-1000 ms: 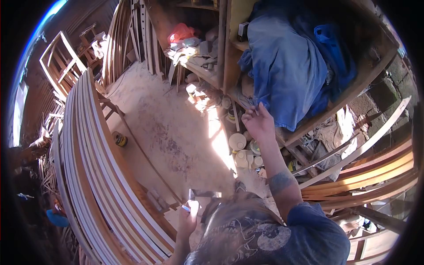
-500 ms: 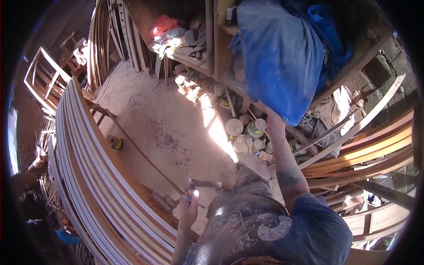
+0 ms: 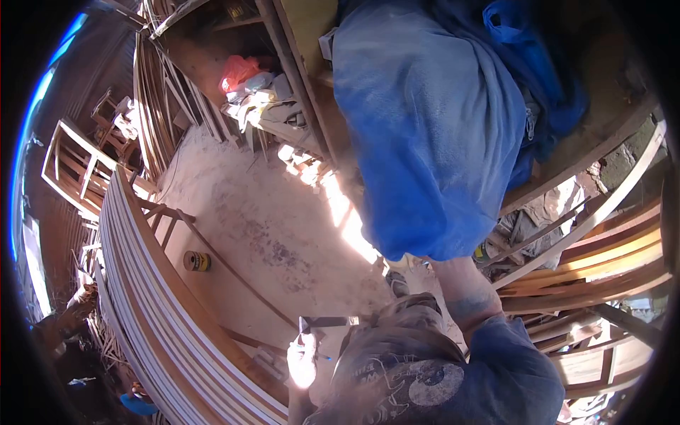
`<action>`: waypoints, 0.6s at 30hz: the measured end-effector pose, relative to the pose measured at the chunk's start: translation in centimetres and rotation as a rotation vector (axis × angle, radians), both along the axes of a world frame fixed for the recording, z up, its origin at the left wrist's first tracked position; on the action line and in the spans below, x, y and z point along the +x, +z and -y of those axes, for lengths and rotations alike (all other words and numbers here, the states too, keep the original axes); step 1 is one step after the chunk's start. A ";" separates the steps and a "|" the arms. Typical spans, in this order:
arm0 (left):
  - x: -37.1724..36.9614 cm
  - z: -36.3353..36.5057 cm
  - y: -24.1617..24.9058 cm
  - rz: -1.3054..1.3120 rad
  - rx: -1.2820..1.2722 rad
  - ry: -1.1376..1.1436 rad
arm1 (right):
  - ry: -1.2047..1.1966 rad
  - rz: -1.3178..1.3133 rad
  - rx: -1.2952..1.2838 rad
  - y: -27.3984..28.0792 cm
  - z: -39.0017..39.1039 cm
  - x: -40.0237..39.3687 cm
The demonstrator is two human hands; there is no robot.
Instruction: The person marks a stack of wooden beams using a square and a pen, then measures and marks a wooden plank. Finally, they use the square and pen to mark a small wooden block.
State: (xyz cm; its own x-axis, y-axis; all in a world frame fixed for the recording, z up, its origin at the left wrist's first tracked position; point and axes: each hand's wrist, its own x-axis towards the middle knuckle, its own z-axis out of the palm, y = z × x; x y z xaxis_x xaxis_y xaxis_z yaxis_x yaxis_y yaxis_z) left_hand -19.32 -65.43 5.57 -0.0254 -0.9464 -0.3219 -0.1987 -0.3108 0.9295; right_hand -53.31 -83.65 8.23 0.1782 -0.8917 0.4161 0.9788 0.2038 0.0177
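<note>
My left hand (image 3: 303, 361) is closed around an L-shaped tool (image 3: 329, 321) with a flat dark bar, whose exact kind I cannot make out. A thin blue pen-like stick (image 3: 324, 358) pokes out beside the fingers. My right forearm (image 3: 467, 287) reaches up under the lower edge of a large dusty blue cloth (image 3: 432, 142), which looks like a garment. The cloth hides my right hand and its fingers. A zip (image 3: 529, 122) shows near the cloth's right side, next to a brighter blue bag-like piece (image 3: 504, 28).
Long curved wooden strips (image 3: 156, 283) are stacked at left, and more curved timber (image 3: 602, 262) lies at right. A tin can (image 3: 197, 261) stands on the dusty floor (image 3: 234, 198). A shelf with a red plastic bag (image 3: 241, 72) is at the back.
The blue cloth now hangs lower and nearer in view, covering my right hand and the containers on the floor. My left hand still holds the tool, slightly lower in view.
</note>
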 end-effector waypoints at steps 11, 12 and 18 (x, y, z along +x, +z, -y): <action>-2.3 2.8 1.0 0.339 0.232 -0.003 | -0.008 0.019 -0.057 -3.1 2.8 -3.9; -3.0 3.2 1.7 0.320 0.262 0.022 | -0.002 0.027 -0.055 -3.1 3.0 -4.0; -3.6 3.6 1.1 0.371 0.194 0.006 | -0.009 0.032 -0.059 -3.3 2.8 -5.2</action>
